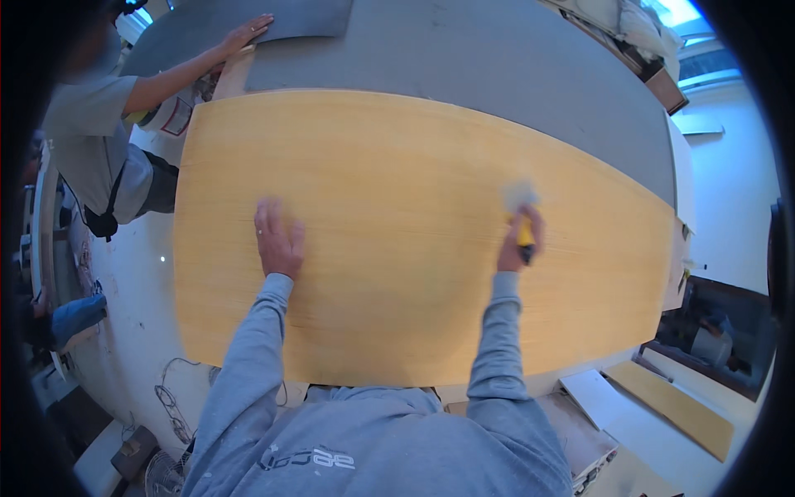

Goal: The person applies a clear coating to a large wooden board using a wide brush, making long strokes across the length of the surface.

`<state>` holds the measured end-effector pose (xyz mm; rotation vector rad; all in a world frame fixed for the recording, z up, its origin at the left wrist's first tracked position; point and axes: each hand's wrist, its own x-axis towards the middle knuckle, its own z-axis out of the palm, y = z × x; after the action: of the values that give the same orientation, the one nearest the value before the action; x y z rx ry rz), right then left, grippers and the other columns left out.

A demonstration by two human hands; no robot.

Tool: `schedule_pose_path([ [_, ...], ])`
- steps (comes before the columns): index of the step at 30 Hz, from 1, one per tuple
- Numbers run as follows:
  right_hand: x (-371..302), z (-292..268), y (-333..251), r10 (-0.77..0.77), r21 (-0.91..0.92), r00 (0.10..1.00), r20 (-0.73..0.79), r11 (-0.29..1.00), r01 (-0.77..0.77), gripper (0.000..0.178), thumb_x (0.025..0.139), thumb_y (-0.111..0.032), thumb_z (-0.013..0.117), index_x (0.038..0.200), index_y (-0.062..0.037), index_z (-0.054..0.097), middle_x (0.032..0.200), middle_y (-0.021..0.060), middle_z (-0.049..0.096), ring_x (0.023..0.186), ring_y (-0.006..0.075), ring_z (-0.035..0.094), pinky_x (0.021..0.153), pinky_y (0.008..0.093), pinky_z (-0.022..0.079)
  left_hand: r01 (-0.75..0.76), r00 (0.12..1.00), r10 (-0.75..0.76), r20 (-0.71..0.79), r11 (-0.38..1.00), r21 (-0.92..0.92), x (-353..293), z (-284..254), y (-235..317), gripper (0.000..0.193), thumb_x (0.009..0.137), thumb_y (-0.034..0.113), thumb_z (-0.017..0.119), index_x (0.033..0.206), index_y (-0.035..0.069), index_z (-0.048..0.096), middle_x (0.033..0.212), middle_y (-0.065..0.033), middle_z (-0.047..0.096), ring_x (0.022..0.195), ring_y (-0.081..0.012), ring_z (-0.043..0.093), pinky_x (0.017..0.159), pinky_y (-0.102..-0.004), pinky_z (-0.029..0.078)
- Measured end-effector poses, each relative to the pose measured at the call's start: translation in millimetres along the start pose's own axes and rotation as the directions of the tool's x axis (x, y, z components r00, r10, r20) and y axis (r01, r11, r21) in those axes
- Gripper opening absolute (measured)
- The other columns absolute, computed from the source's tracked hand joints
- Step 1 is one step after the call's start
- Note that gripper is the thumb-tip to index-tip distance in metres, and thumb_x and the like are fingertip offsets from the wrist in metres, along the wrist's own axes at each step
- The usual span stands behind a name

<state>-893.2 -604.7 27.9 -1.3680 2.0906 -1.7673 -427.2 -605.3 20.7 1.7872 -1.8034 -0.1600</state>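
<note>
A large yellow wood-grain panel (pixel 397 248) lies flat in front of me. My left hand (pixel 277 240) rests flat on it, fingers together, left of centre. My right hand (pixel 520 240) grips a yellow-handled tool (pixel 525 234) whose blurred pale head (pixel 520 197) touches the panel toward the right. Both my arms are in grey sleeves.
A grey sheet (pixel 497 66) lies beyond the panel. Another person in a grey shirt (pixel 91 124) stands at the far left with a hand (pixel 247 35) on a second grey sheet. Cables (pixel 170 402) and a fan lie on the white floor at lower left; boards (pixel 679 406) lie at lower right.
</note>
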Motion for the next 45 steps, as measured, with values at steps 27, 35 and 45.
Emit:
schedule_pose_path([
  [27,62,-45,37,-0.111,-0.112,0.992,-0.061,0.988,0.104,0.017,0.092,-0.004,0.070,0.108,0.0000,0.073,0.104,0.0108,0.074,0.097,0.0206,0.069,0.085,0.0336,0.055,-0.051,0.999,0.050,0.019,0.998,0.032,0,8,7,0.053,0.091,0.026,0.069,0.137,0.003,0.053,0.138,-0.0214,0.047,0.136,-0.0429,0.041,0.117,-0.0535,0.033],
  [35,-105,304,-211,-0.483,0.673,0.625,0.614,0.733,-0.095,0.017,0.088,-0.004,0.070,0.105,-0.0055,0.074,0.103,0.0139,0.074,0.096,0.0345,0.071,0.085,0.0389,0.056,-0.028,0.995,0.021,0.097,0.997,0.067,-7,-2,-5,0.057,0.090,0.026,0.069,0.139,0.001,0.051,0.140,-0.0234,0.047,0.138,-0.0441,0.040,0.120,-0.0541,0.031],
  [45,-58,394,-156,-0.229,0.599,0.775,0.589,0.768,-0.228,0.011,0.081,-0.014,0.076,0.091,-0.0114,0.078,0.084,0.0083,0.076,0.077,0.0236,0.072,0.076,0.0359,0.058,-0.019,0.995,0.022,0.093,0.999,-0.028,5,11,27,0.055,0.088,0.020,0.070,0.137,0.000,0.053,0.139,-0.0212,0.049,0.135,-0.0424,0.043,0.114,-0.0509,0.037],
])
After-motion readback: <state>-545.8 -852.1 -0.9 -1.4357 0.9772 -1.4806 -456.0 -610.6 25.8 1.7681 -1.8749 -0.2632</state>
